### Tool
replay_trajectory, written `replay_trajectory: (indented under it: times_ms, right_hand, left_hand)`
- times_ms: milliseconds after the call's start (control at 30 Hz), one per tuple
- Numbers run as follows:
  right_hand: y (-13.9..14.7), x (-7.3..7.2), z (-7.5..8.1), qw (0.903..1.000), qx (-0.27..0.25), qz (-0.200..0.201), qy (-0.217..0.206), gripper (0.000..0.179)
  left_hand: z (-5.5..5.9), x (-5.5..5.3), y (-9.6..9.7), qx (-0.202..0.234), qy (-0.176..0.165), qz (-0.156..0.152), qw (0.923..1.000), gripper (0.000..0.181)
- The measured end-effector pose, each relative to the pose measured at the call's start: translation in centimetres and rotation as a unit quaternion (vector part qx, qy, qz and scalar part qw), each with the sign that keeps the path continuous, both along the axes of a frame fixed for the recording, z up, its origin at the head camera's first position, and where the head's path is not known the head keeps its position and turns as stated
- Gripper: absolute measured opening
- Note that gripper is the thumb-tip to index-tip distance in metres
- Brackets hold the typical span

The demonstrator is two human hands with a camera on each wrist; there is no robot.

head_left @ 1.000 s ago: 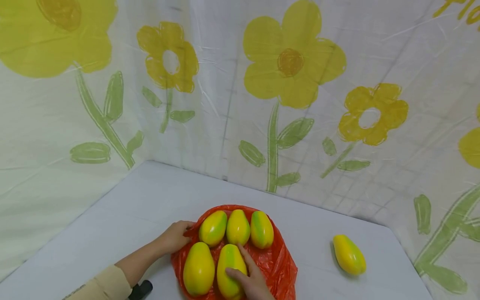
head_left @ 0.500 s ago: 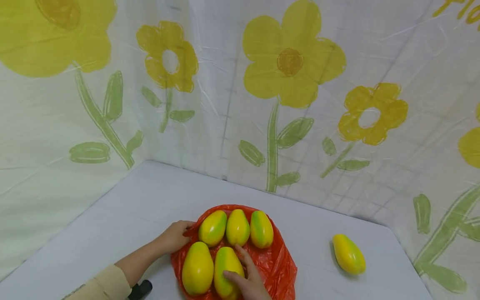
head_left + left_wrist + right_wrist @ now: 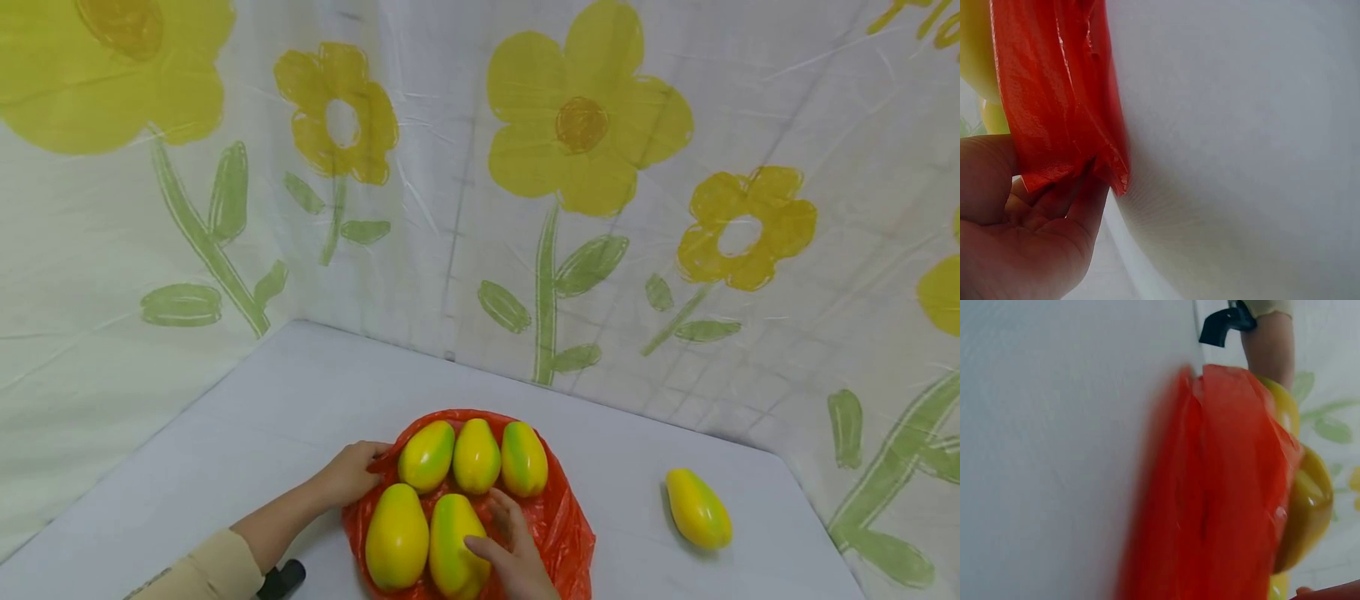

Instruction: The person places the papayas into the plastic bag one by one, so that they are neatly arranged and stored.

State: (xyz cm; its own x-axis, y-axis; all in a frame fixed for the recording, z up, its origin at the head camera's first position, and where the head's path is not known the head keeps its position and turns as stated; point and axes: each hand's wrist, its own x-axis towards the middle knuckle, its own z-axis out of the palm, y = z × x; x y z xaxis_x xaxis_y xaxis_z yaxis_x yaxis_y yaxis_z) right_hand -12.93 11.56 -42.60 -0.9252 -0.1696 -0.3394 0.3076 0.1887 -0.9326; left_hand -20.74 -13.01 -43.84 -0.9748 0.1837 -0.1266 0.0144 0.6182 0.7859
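Observation:
A red plastic bag [image 3: 551,533] lies spread on the table with several yellow-green papayas in it. Three papayas [image 3: 476,457] form a back row; two larger ones, a left papaya [image 3: 397,537] and a right papaya [image 3: 455,546], sit in front. My left hand [image 3: 348,477] pinches the bag's left edge; in the left wrist view its thumb [image 3: 988,175] and fingers have the red plastic between them. Beside the front right papaya is my right hand [image 3: 517,550], fingers loosely spread and the thumb overlapping the fruit's side. Only a sliver of that hand shows in the right wrist view.
Another papaya [image 3: 699,510] lies by itself on the white table [image 3: 622,467] to the right. A black object [image 3: 282,578] sits near the left forearm. Behind the table hangs a flower-printed curtain [image 3: 420,275].
The front right papaya has shifted slightly left and tilted. My right hand first moved left with it, then drew back to the right, off the fruit. The left hand stays put.

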Motion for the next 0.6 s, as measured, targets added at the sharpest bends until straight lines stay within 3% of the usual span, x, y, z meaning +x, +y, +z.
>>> replay_trajectory:
  times_ms: [233, 500, 600]
  right_hand:
    - [1.8, 0.3, 1.0, 0.9995, 0.017, 0.014, 0.024, 0.082]
    - [3.4, 0.3, 1.9, 0.9994, 0.026, 0.010, 0.020, 0.085]
    - [4.1, 0.2, 2.2, 0.9983, 0.031, 0.007, 0.048, 0.083]
  left_hand:
    - [-0.1, -0.1, 0.0, 0.007, 0.005, -0.006, 0.9999, 0.041]
    - [0.0, 0.0, 0.0, 0.008, 0.003, -0.002, 1.0000, 0.041]
    - [0.0, 0.0, 0.0, 0.010, 0.005, -0.003, 0.9999, 0.041]
